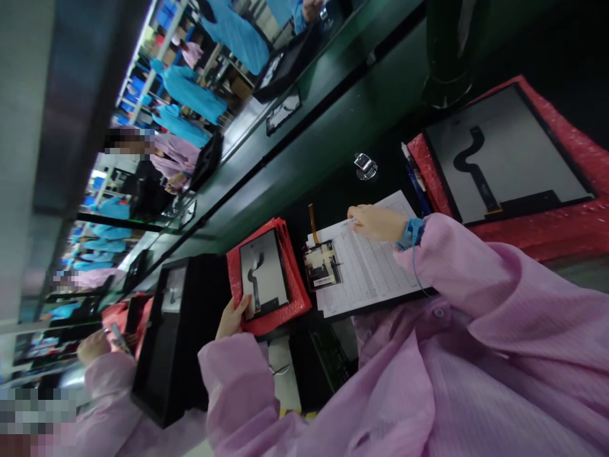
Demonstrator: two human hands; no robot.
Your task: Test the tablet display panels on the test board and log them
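My left hand [235, 315] grips the near left corner of a display panel [266, 266], its thumb on the edge. The panel has a dark curved flex cable and rests on red bubble wrap bags [297, 289]. Above a printed sheet [366, 273], my right hand [378, 222] is closed, fingertips pinched near the sheet's far edge; what they hold is too small to make out. A blue wrist strap [412, 233] circles that wrist. A small circuit part [322, 265] with an orange ribbon lies on the sheet's left side, between my hands.
To the right, a larger display panel [509, 152] lies on red bubble wrap [552, 225], with pens [415, 174] beside it. A shiny metal piece [365, 166] sits beyond the sheet. At left stand a black tray [162, 355] and a co-worker's hand [92, 347]. A conveyor line [304, 158] runs behind.
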